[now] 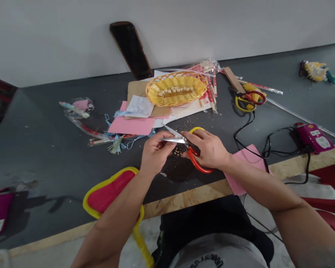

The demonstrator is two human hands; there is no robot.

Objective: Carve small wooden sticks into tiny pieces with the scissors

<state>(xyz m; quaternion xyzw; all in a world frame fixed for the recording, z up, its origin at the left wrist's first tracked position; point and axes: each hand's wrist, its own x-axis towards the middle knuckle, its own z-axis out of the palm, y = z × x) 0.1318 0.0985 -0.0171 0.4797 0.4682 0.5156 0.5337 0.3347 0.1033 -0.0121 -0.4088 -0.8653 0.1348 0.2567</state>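
Note:
My right hand [210, 149] grips a pair of scissors [197, 160] with red and yellow handles, its blades parted and pointing left. My left hand [156, 152] is pinched close to the blades, around a small pale piece [175, 137] too small to name. Beneath both hands, little beige bits [177, 152] lie scattered on the dark table [128, 156]. Just beyond the hands stands a yellow woven basket [176, 99] with a row of small pale pieces in it.
A phone [131, 50] leans on the wall. Pink paper [131, 125], tassels [116, 145] and packaged sticks [210, 89] surround the basket. Other scissors [254, 97] and a purple power box [315, 138] with black cables lie right. A pink, yellow-edged shape [110, 190] sits by my left forearm.

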